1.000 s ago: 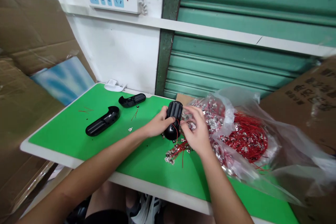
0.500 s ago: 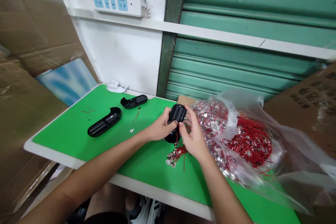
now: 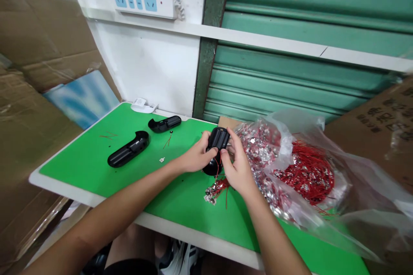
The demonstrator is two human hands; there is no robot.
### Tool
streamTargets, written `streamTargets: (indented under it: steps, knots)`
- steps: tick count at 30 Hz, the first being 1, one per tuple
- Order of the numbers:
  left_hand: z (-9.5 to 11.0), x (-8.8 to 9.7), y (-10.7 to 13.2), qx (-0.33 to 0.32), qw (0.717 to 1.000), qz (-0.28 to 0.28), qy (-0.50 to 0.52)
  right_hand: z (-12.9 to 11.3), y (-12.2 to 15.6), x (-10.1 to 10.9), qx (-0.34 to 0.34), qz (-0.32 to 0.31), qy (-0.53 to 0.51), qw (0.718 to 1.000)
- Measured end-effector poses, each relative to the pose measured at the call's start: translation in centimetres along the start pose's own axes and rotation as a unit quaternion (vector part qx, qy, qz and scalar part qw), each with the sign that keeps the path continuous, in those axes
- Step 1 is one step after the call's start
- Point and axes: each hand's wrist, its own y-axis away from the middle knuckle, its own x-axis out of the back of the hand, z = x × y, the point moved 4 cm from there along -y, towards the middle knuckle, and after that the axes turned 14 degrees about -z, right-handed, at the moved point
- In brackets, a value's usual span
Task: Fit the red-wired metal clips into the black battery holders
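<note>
Both my hands grip one black plastic housing over the green table. My left hand wraps its left side, thumb on top. My right hand presses fingers against its right edge, where a thin red wire hangs down. A small bundle of red wires with metal tabs lies on the table just below my hands.
Two more black housings lie to the left. A clear plastic bag full of red wired tabs spreads on the right. Cardboard boxes stand on the left and right, and a power strip hangs on the wall.
My right hand closed in on the black housing from the wire pile and now presses its right edge. The housing was lifted and tilted slightly.
</note>
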Motion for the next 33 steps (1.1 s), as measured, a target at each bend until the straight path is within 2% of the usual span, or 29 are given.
streamTargets:
  steps: [5,12,18,33]
  knots:
    - [-0.1,0.0,0.1,0.013,1.0,0.003,-0.008,0.0,0.2,-0.2,0.005,-0.004,0.035,0.999]
    - [0.5,-0.2,0.1,-0.037,0.999,-0.012,0.006,-0.3,0.2,-0.6,0.021,0.003,0.107,0.994]
    - [0.9,-0.3,0.1,-0.055,0.998,0.006,-0.03,-0.6,0.3,-1.2,-0.001,0.011,0.13,0.991]
    - [1.3,-0.5,0.2,-0.043,0.997,0.038,-0.057,-0.7,0.2,-1.9,-0.015,0.046,0.077,0.996]
